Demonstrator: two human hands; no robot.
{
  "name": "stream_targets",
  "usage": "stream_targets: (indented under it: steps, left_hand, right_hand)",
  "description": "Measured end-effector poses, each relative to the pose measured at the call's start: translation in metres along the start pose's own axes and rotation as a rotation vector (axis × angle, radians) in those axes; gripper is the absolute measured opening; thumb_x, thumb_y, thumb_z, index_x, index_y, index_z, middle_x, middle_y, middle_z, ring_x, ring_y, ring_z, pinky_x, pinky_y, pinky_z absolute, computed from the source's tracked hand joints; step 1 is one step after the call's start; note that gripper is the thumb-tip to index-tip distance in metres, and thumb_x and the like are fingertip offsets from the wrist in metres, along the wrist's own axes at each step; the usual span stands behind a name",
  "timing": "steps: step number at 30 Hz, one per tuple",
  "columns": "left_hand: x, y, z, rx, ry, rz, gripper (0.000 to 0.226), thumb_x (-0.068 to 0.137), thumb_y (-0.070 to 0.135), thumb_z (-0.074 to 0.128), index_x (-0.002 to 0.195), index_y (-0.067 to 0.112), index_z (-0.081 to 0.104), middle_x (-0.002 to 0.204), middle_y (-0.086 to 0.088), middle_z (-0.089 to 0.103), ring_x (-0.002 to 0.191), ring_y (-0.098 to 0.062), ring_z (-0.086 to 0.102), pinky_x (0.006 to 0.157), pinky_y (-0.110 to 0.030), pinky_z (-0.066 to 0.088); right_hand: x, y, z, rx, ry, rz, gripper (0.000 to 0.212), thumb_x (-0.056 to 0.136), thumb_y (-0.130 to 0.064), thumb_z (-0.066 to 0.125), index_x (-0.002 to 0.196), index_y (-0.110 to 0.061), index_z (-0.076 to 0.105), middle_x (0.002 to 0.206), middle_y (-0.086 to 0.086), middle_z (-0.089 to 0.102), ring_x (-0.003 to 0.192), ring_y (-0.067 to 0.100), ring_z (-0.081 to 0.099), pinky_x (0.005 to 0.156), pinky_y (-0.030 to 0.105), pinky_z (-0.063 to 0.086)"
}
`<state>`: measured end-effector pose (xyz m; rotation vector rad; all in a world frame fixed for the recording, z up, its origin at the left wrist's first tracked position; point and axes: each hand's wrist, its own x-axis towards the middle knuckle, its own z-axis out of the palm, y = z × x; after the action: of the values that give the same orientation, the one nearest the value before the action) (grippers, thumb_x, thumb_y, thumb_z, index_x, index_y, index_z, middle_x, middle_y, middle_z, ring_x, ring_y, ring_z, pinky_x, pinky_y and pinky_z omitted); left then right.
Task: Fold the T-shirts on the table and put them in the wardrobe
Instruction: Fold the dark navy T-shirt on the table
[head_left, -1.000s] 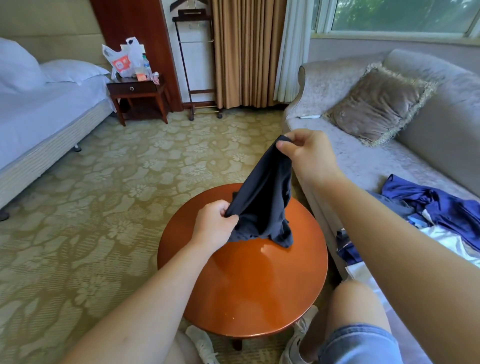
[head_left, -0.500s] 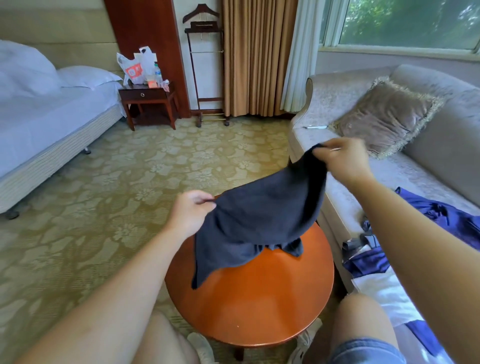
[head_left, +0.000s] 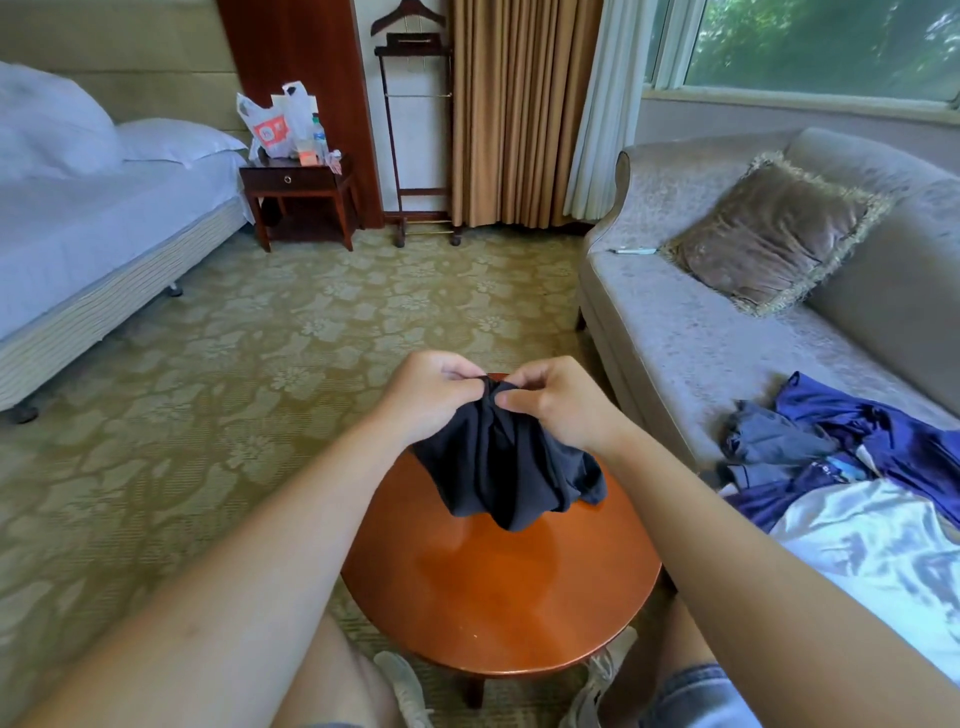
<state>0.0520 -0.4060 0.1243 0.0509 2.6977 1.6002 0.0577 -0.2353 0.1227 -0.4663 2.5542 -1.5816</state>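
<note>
A dark navy T-shirt (head_left: 506, 467) hangs bunched over the far side of the round orange-brown table (head_left: 498, 587), its lower folds touching the tabletop. My left hand (head_left: 426, 397) and my right hand (head_left: 558, 402) meet above the table's far edge, both pinching the shirt's top edge side by side. More clothes lie on the sofa at the right: a blue garment (head_left: 883, 441), a grey one (head_left: 769, 441) and a white one (head_left: 878, 561). No wardrobe is visible.
A grey sofa (head_left: 701, 343) with a brown cushion (head_left: 774, 234) runs along the right. A bed (head_left: 93, 234) stands at left, with a nightstand (head_left: 298, 192) bearing plastic bags. A valet stand (head_left: 415, 130) stands by the curtains. Patterned carpet lies between.
My hands held the shirt spread wide half a second ago; they have come together at the centre, gathering the top edge into a bunch. The shirt now hangs narrower.
</note>
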Motion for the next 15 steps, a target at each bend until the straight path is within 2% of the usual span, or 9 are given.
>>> stream_targets:
  steps: [2, 5, 6, 9, 11, 15]
  left_hand:
    - [0.001, -0.004, 0.001, 0.032, -0.093, -0.022, 0.012, 0.087, 0.009, 0.069, 0.096, 0.017, 0.069, 0.091, 0.004, 0.068, 0.088, -0.009, 0.063, 0.073, -0.015, 0.046]
    - [0.000, -0.018, -0.003, 0.107, -0.222, -0.067, 0.010, 0.088, 0.011, 0.069, 0.098, 0.012, 0.069, 0.098, 0.002, 0.070, 0.091, -0.011, 0.066, 0.084, -0.030, 0.052]
    - [-0.001, -0.023, -0.004, 0.133, -0.245, -0.068, 0.011, 0.088, 0.012, 0.069, 0.100, 0.012, 0.070, 0.101, 0.002, 0.071, 0.093, -0.010, 0.066, 0.086, -0.031, 0.052]
    - [-0.004, -0.034, -0.007, 0.159, -0.228, -0.067, 0.010, 0.089, 0.015, 0.069, 0.099, 0.017, 0.070, 0.102, 0.005, 0.071, 0.095, -0.007, 0.066, 0.082, -0.024, 0.048]
    - [-0.005, -0.036, -0.008, 0.148, -0.222, -0.065, 0.007, 0.089, 0.014, 0.068, 0.094, 0.019, 0.070, 0.097, 0.006, 0.072, 0.092, -0.007, 0.066, 0.080, -0.023, 0.047]
    - [-0.006, -0.041, -0.013, 0.223, -0.243, -0.110, 0.012, 0.091, 0.016, 0.066, 0.100, 0.013, 0.072, 0.100, 0.004, 0.070, 0.097, -0.011, 0.065, 0.081, -0.026, 0.049]
  right_hand:
    - [-0.004, 0.004, -0.003, 0.024, 0.024, 0.003, 0.020, 0.089, -0.004, 0.066, 0.071, -0.011, 0.070, 0.067, 0.000, 0.066, 0.063, 0.008, 0.056, 0.062, 0.021, 0.044]
    - [-0.007, 0.009, -0.018, 0.073, 0.096, 0.016, 0.024, 0.088, -0.005, 0.068, 0.068, -0.017, 0.068, 0.061, -0.010, 0.063, 0.058, 0.001, 0.055, 0.058, 0.016, 0.043]
    - [-0.008, 0.012, -0.024, 0.091, 0.118, 0.016, 0.023, 0.088, -0.005, 0.068, 0.068, -0.016, 0.068, 0.063, -0.009, 0.064, 0.059, 0.003, 0.056, 0.059, 0.017, 0.044]
    - [-0.013, 0.020, -0.039, 0.146, 0.169, 0.026, 0.018, 0.088, -0.004, 0.067, 0.072, -0.012, 0.068, 0.074, 0.002, 0.067, 0.068, 0.012, 0.060, 0.064, 0.023, 0.047]
    - [-0.014, 0.027, -0.043, 0.182, 0.201, 0.047, 0.018, 0.088, -0.003, 0.066, 0.072, -0.010, 0.068, 0.075, 0.005, 0.067, 0.069, 0.015, 0.061, 0.065, 0.026, 0.047]
    - [-0.012, 0.038, -0.049, 0.271, 0.267, 0.076, 0.025, 0.087, -0.001, 0.066, 0.066, -0.014, 0.069, 0.075, 0.006, 0.067, 0.075, 0.022, 0.060, 0.073, 0.037, 0.046]
